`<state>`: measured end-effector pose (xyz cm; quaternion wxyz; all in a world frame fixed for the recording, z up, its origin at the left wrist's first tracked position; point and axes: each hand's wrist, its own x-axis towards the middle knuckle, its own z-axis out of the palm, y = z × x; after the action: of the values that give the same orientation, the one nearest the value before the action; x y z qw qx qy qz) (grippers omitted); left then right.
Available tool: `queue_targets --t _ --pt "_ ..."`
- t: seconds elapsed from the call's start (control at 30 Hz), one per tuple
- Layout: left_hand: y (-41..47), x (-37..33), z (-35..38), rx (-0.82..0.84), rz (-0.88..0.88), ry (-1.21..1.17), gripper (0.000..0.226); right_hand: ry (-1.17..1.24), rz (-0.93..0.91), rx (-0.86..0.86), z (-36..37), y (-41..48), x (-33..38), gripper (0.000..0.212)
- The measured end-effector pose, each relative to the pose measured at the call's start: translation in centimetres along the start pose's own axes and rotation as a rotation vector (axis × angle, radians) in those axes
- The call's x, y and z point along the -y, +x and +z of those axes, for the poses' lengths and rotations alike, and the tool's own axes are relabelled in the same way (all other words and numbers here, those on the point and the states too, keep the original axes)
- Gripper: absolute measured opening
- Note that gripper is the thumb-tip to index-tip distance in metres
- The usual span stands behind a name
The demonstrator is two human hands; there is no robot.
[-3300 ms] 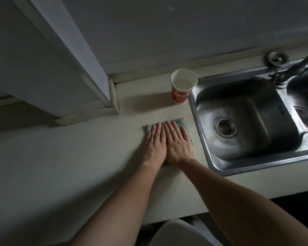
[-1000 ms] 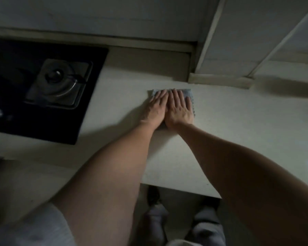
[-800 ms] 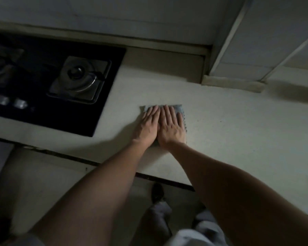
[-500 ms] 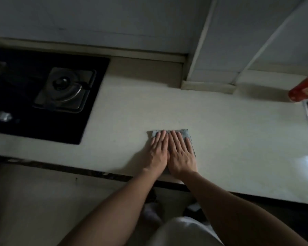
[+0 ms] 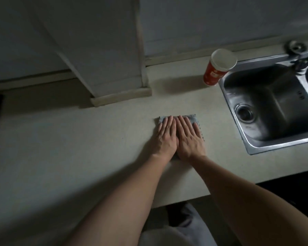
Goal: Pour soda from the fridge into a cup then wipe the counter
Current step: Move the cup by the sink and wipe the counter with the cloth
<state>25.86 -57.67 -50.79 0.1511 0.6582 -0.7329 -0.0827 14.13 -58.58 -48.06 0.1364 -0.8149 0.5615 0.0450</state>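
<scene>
Both hands, left hand [image 5: 164, 139] and right hand [image 5: 189, 139], lie flat with straight fingers on the small grey-blue folded cloth [image 5: 192, 118] at frame centre, spreading pressure for wiping the pale counter [image 5: 78, 139]. The red paper cup [image 5: 216, 70] stands upper right, beside the steel sink [image 5: 267, 103].

Your left hand [image 5: 164, 139], right hand [image 5: 191, 139]: bare. Arms bare too. Below counter [image 5: 78, 139] edge: your pale grey clothes [image 5: 178, 236], soft folds.
</scene>
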Motion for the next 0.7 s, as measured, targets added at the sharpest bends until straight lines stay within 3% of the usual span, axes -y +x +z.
queue_targets --t 0.4,0.7 --pt "15.1 2.3 0.5 0.038 -0.243 0.135 0.050 0.031 -0.221 -0.057 -3.8 16.3 -4.6 0.068" --pt "19.2 3.5 -0.3 0.149 -0.347 0.223 0.055 0.122 -0.271 -0.228 -4.4 20.2 -5.1 0.057"
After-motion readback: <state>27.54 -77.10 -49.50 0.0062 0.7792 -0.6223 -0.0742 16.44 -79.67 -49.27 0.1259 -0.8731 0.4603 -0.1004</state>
